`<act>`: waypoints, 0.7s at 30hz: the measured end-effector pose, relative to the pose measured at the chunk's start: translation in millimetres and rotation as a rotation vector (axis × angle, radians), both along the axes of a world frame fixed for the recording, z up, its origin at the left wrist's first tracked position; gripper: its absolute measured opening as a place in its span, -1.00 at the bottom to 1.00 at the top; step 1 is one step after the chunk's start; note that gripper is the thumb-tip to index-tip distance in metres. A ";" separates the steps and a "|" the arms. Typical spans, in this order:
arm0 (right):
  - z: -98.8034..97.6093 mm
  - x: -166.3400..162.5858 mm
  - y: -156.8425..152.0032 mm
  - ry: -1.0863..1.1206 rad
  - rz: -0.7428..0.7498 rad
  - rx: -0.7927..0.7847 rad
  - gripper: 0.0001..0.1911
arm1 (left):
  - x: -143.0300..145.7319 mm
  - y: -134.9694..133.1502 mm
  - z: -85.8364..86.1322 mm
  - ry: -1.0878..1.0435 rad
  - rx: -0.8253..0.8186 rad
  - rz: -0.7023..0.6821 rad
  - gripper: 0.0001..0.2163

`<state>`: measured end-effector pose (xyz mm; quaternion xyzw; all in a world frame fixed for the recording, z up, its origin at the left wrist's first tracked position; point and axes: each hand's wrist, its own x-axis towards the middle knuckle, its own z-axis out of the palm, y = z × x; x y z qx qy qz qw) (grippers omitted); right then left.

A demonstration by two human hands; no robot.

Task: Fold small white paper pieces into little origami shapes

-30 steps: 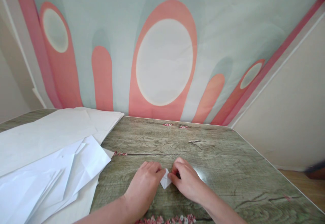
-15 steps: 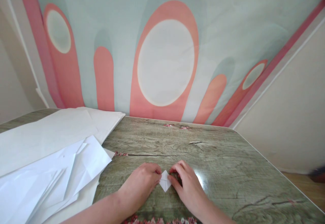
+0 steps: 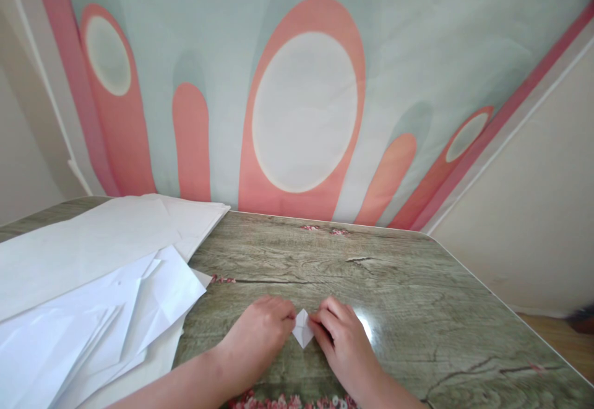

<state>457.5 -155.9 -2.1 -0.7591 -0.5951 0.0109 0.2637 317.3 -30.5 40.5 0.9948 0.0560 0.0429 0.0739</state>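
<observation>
Head view. Small folded white paper lies on the wood-grain table, near its front edge, between the two hands; only a diamond-shaped part shows, its left and right corners covered by fingertips, so the full outline cannot be made out. Left hand rests knuckles-up with fingers curled narrow, tips pressing the paper's left edge; whether any finger slips under the paper is hidden. Right hand lies likewise, fingers bent close, tips on the right edge; thumb not visible. Both forearms are cut off by the lower frame border. Loose white sheets are stacked at the table's left, overlapping, running out of frame at left and bottom; count not readable. Floral strip at the front table edge is partly covered by the arms. Patterned pink-and-grey backdrop stands behind. Against the frame half a second earlier: hands and paper sit in nearly the same spot, right fingers drawn slightly closer over the paper.
</observation>
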 end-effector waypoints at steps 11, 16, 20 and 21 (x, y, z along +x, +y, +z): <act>-3.7 -3.1 -3.8 -0.091 0.030 0.038 -0.83 | 2.1 -12.9 -5.5 0.099 0.274 -0.066 -0.89; -7.6 -2.4 -2.2 -0.186 0.053 0.108 -0.86 | 0.6 -11.4 -11.5 0.060 0.259 -0.083 -0.90; -8.6 -2.5 -1.1 -0.232 0.052 0.118 -0.84 | 0.9 -14.2 -13.9 0.008 0.245 -0.057 -0.83; -8.6 -2.6 -0.8 -0.239 0.047 0.120 -0.83 | 0.9 -14.8 -14.0 -0.003 0.239 -0.050 -0.81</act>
